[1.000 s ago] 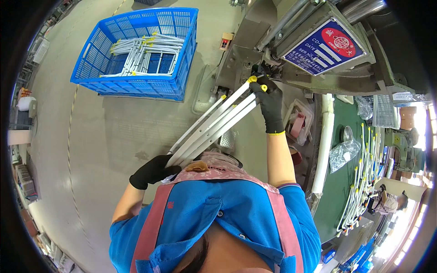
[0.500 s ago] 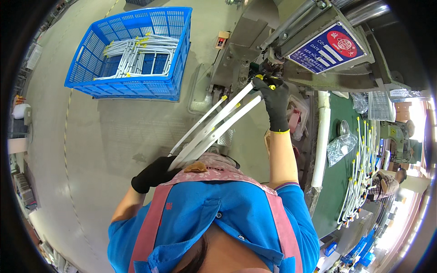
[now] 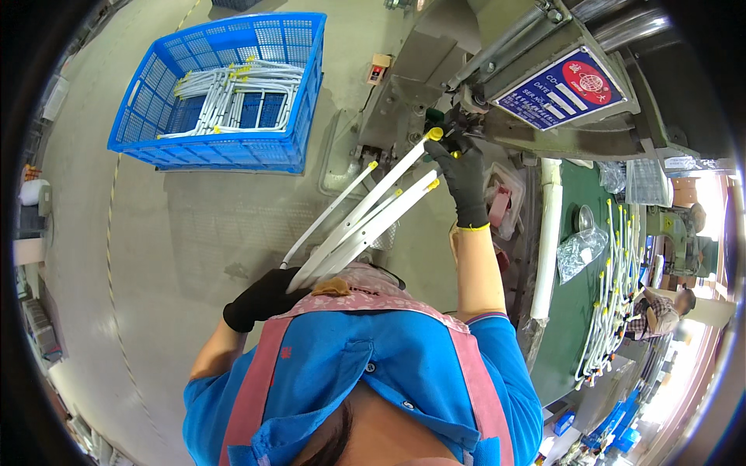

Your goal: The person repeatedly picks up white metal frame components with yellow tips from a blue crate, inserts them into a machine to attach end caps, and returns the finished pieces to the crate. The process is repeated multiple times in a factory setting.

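Observation:
My left hand [image 3: 260,298], in a black glove, is closed around the lower ends of several white tubes [image 3: 369,203] in front of my apron. The tubes fan out up and to the right, and yellow caps [image 3: 434,134] sit on their far ends. My right hand [image 3: 465,175], also black-gloved, is beside the uppermost tube end, close to the machine [image 3: 536,85]. Its fingers are curled, and a speck of yellow shows between them; what they hold is partly hidden.
A blue plastic crate [image 3: 225,142] with white yellow-tipped tube frames stands on the floor at far left. To the right, a green table [image 3: 571,326] bears more white tubes [image 3: 610,303] and a plastic bag [image 3: 581,252]. A person [image 3: 657,314] is beyond it.
My right hand has come off the tube ends and shifted slightly down and left, so their yellow caps now show. The left hand keeps its hold, and the tubes are spread somewhat differently.

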`<state>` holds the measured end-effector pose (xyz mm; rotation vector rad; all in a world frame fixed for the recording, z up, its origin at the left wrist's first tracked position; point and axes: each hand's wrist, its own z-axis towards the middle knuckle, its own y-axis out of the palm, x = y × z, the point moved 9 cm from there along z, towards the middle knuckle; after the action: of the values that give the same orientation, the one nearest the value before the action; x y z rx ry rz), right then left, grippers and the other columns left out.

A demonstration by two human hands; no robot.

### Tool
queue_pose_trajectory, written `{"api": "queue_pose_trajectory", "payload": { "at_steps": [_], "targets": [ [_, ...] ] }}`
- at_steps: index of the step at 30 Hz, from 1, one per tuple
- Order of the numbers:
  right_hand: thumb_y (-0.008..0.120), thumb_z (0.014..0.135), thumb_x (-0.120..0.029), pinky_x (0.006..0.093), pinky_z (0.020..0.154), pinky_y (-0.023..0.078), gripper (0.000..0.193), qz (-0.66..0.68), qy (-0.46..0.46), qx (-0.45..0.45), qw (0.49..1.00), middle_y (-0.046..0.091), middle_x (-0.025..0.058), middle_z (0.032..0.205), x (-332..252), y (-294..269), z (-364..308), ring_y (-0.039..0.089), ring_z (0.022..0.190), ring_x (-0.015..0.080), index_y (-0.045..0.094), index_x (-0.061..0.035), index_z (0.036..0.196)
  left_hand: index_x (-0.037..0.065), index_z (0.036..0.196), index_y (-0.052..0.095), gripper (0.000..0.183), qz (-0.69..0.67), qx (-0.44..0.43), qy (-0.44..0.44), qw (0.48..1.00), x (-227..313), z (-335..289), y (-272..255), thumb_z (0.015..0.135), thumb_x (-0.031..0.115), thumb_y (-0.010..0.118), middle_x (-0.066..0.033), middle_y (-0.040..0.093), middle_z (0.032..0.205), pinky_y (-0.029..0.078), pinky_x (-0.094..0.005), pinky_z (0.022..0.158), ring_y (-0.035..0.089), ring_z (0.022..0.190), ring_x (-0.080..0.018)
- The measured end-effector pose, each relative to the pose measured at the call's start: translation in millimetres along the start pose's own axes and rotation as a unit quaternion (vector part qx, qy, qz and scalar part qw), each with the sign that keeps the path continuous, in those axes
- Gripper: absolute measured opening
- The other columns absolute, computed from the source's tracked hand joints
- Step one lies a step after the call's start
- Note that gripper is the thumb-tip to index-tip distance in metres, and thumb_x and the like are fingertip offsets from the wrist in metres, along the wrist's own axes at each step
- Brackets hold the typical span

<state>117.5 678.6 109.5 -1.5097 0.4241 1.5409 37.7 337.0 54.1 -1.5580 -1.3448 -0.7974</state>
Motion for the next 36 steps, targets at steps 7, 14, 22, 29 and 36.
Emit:
{"api": "queue_pose_trajectory", "payload": {
  "at_steps": [7,14,22,29,36],
  "targets": [
    [0.072,0.075,-0.014,0.0250,0.058,0.047,0.020,-0.007,0.013,0.009,1.000,0.068,0.0038,0.072,-4,-13,2,0.059,0.062,0.0087,0.070,-0.0012,0.091,0.001,0.117,0.057,0.035,0.010,-0.026,-0.045,0.999,-6,2,-2,0.089,0.023,0.058,-0.0198,0.065,0.091,0.046,-0.0349,0.074,0.060,0.076,-0.0257],
    [0.069,0.076,-0.017,0.0262,0.058,0.048,0.019,0.059,-0.007,0.021,0.998,0.069,0.0065,0.073,-8,-14,2,0.063,0.062,0.0116,0.070,-0.0007,0.086,0.000,0.118,0.057,0.036,0.034,-0.011,-0.006,0.999,-4,11,-1,0.089,0.022,0.058,-0.0203,0.065,0.101,0.047,-0.0361,0.080,0.063,0.088,-0.0282],
    [0.068,0.079,-0.012,0.0249,0.068,0.047,0.023,-0.088,0.005,-0.044,0.995,0.068,0.0043,0.081,2,-2,11,0.060,0.073,0.0095,0.068,0.0021,0.097,0.000,0.118,0.057,0.041,0.037,-0.078,-0.087,0.992,6,0,-4,0.088,0.029,0.059,-0.0181,0.066,0.098,0.047,-0.0335,0.080,0.062,0.085,-0.0245],
    [0.064,0.084,-0.016,0.0248,0.070,0.047,0.025,0.059,0.049,-0.012,0.997,0.066,0.0015,0.087,44,6,9,0.058,0.075,0.0087,0.067,-0.0013,0.104,0.000,0.119,0.057,0.046,-0.071,-0.085,-0.117,0.987,2,-4,-14,0.086,0.032,0.062,-0.0112,0.066,0.102,0.045,-0.0301,0.082,0.058,0.088,-0.0163],
    [0.066,0.082,-0.024,0.0293,0.075,0.048,0.030,-0.031,0.023,0.015,0.999,0.069,0.0101,0.089,59,17,2,0.064,0.081,0.0168,0.067,-0.0028,0.103,0.000,0.118,0.059,0.045,-0.105,-0.108,-0.086,0.985,-48,17,-5,0.086,0.033,0.061,-0.0103,0.066,0.098,0.045,-0.0286,0.080,0.058,0.086,-0.0143]
  ]
}}
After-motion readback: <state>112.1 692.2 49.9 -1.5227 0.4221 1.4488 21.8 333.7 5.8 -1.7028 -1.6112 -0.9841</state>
